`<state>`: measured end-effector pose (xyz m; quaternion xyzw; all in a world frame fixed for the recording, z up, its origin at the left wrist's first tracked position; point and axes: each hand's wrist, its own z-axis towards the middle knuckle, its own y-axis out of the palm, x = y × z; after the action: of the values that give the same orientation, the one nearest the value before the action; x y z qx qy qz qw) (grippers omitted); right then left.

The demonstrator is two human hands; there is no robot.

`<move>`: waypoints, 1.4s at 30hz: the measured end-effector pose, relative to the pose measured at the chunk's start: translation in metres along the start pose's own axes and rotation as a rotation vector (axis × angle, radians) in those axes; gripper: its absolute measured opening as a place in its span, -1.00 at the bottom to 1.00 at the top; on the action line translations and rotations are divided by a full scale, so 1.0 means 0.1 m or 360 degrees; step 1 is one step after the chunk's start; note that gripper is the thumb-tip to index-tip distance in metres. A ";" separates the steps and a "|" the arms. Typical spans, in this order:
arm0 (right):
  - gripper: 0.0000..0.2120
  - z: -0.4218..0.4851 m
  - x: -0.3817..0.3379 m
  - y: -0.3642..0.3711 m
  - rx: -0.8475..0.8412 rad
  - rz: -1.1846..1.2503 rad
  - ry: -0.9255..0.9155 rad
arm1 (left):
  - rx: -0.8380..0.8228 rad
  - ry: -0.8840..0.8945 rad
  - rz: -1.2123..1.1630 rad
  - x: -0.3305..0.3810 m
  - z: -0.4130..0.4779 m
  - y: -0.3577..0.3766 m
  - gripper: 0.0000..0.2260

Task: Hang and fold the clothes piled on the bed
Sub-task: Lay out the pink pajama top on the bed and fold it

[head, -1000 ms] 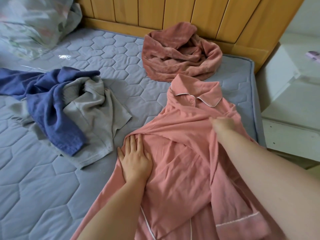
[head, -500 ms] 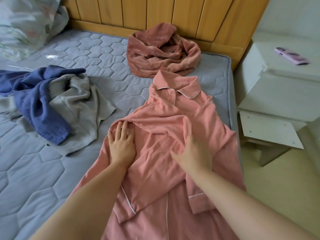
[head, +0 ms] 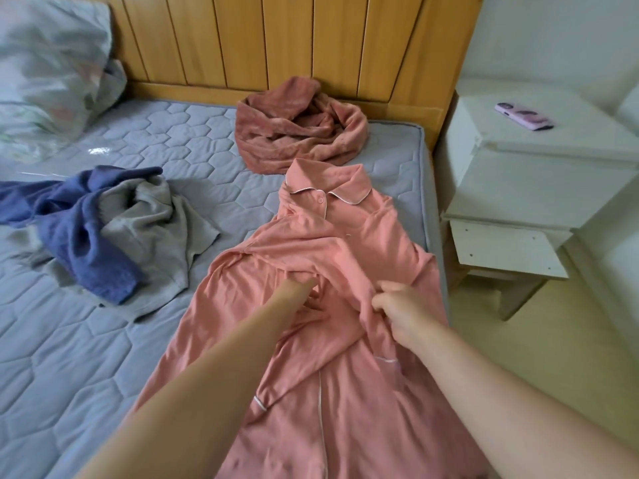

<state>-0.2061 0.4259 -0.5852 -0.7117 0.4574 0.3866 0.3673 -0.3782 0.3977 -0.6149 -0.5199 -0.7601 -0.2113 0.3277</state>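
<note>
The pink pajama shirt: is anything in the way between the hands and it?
Nothing visible. The right hand already pinches a fold of the pink pajama shirt, and the left hand is tucked under a fold of it, mostly hidden. The blue and grey clothes and the fuzzy pink garment lie apart on the mattress.

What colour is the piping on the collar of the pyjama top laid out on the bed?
White, on a salmon-pink pyjama top; the piping shows best in the head view.
</note>
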 end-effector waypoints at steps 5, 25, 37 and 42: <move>-0.71 0.09 -0.02 -0.46 0.0062 0.0685 0.0488 | -0.0355 -0.0211 -0.0512 -0.03 -0.03 0.16 -0.69; -0.88 -0.24 0.38 -0.74 -0.0409 -0.1744 0.0550 | -0.0307 -0.0177 -0.0279 -0.37 -0.24 0.12 -0.83; -0.55 -0.15 0.39 -0.39 0.0093 -0.2299 0.0096 | -0.0381 -0.0288 0.0328 -0.17 -0.20 -0.10 -0.70; -0.57 -0.12 0.30 -0.02 0.0035 -0.2103 -0.0766 | -0.0381 -0.0187 0.0403 0.05 -0.17 -0.34 -0.63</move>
<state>-0.1932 0.4046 -0.6064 -0.7315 -0.1609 0.2245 0.6234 -0.4063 0.3765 -0.5987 -0.6581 -0.6759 -0.2265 0.2426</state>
